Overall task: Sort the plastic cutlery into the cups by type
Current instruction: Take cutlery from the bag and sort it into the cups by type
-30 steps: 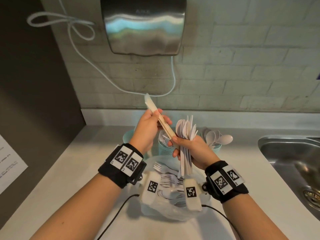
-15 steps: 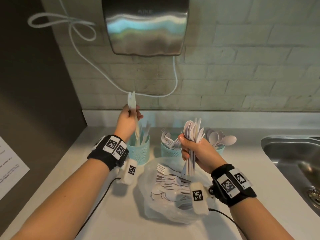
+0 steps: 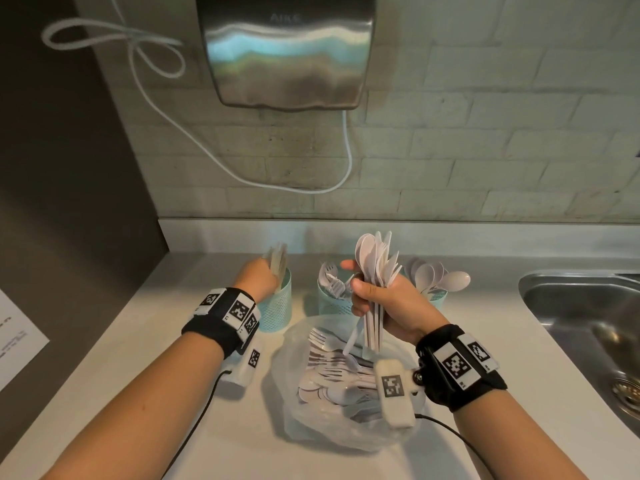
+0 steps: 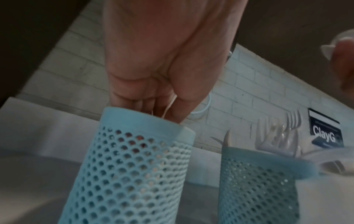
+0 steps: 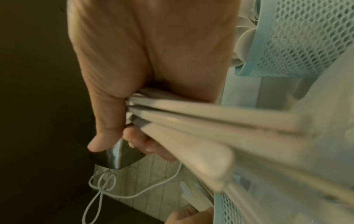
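Note:
Three pale blue perforated cups stand in a row at the back of the counter. My left hand (image 3: 261, 277) reaches down into the left cup (image 3: 277, 306), fingers inside its rim (image 4: 145, 119), pinching a white plastic knife (image 3: 278, 261) among other knives. The middle cup (image 3: 334, 304) holds forks (image 4: 277, 136), and the right cup (image 3: 439, 300) holds spoons (image 3: 440, 280). My right hand (image 3: 381, 303) grips a mixed bundle of cutlery (image 3: 375, 258) upright over a clear plastic bag (image 3: 311, 431) that holds more forks and spoons. The bundle's handles (image 5: 210, 118) fill the right wrist view.
A steel sink (image 3: 581, 306) is set into the counter at the right. A steel hand dryer (image 3: 287, 50) hangs on the brick wall above the cups, with a white cable (image 3: 194, 140) looping below it. A dark panel and a paper sheet (image 3: 17, 341) border the left.
My left hand took a knife from the bundle, carried it left and lowered it into the left cup. My right hand stayed over the bag, gripping the bundle.

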Demonstrator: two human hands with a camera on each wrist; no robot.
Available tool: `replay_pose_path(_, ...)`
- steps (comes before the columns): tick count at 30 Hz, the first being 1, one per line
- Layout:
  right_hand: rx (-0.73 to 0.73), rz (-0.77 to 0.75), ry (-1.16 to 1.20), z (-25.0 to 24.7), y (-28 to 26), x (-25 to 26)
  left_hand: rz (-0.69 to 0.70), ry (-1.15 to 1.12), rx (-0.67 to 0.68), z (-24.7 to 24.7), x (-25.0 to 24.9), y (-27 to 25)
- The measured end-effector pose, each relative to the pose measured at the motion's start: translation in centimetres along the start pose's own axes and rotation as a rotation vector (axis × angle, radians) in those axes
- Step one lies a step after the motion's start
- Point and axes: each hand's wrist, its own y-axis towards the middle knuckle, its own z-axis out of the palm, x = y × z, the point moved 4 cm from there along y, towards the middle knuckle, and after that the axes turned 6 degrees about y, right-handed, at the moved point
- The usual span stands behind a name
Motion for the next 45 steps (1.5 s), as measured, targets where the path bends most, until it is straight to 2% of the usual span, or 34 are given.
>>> replay_pose_path(4, 0.025, -0.004, 0.027, 0.1, 0.0, 0.1, -0.029, 0.070, 0.033, 0.0, 0.3, -0.5)
replay_pose_path(6, 0.014, -0.005, 0.056, -0.1, 0.0, 0.0, -0.029, 0.055, 0.000, -0.4, 0.1, -0.9)
replay_pose_path(8, 0.007, -0.004, 0.087, -0.3, -0.1, -0.1, 0.070, 0.036, -0.173, -1.5, -1.1, -1.6)
replay_pose_path(10, 0.011, 0.005, 0.098, -0.3, -0.1, -0.2, 0.245, -0.148, -0.327, -2.7, -3.6, -3.5)
replay_pose_path(11, 0.020, 0.008, 0.098, -0.3, -0.1, -0.3, 0.310, -0.310, -0.287, -2.9, -4.9, -4.5)
replay_pose_path(13, 0.058, 0.002, 0.100, 0.1, 0.0, -0.3, 0.373, -0.558, 0.031, -2.2, -7.7, -6.7)
replay_pose_path(15, 0.094, -0.001, 0.093, 0.4, 0.1, -0.4, 0.384, -0.674, 0.364, -0.9, -9.6, -8.3)
replay_pose_path(16, 0.095, 0.002, 0.083, 0.5, 0.0, -0.4, 0.388, -0.708, 0.468, -0.4, -10.1, -8.8)
replay_pose_path(17, 0.091, 0.007, 0.074, 0.5, 0.0, -0.5, 0.387, -0.737, 0.530, -0.2, -10.5, -9.2)
replay_pose_path(19, 0.097, 0.014, 0.051, 0.3, -0.3, -0.5, 0.369, -0.756, 0.563, -0.1, -10.8, -9.3)
replay_pose_path(24, 0.104, -0.009, 0.047, -0.3, -0.9, -0.3, 0.473, -0.737, 0.504, -0.3, -11.4, -9.5)
replay_pose_path(28, 0.093, -0.022, 0.057, -0.6, -1.2, 0.2, 0.491, -0.800, 0.460, 0.1, -11.9, -9.4)
replay_pose_path(32, 0.052, -0.027, 0.034, -0.9, -1.6, 0.7, 0.500, -0.888, 0.475, 0.4, -12.2, -9.9)
replay_pose_path(39, 0.007, -0.022, 0.003, -1.0, -1.8, 1.0, 0.422, -0.957, 0.381, 1.1, -12.9, -10.0)
replay_pose_path(42, -0.032, -0.024, 0.031, -1.2, -2.3, 1.2, 0.326, -1.162, 0.288, 0.4, -12.9, -9.6)
replay_pose_path(45, -0.086, -0.044, -0.019, -1.5, -2.6, 1.4, 0.296, -1.317, 0.203, -0.7, -12.9, -9.1)
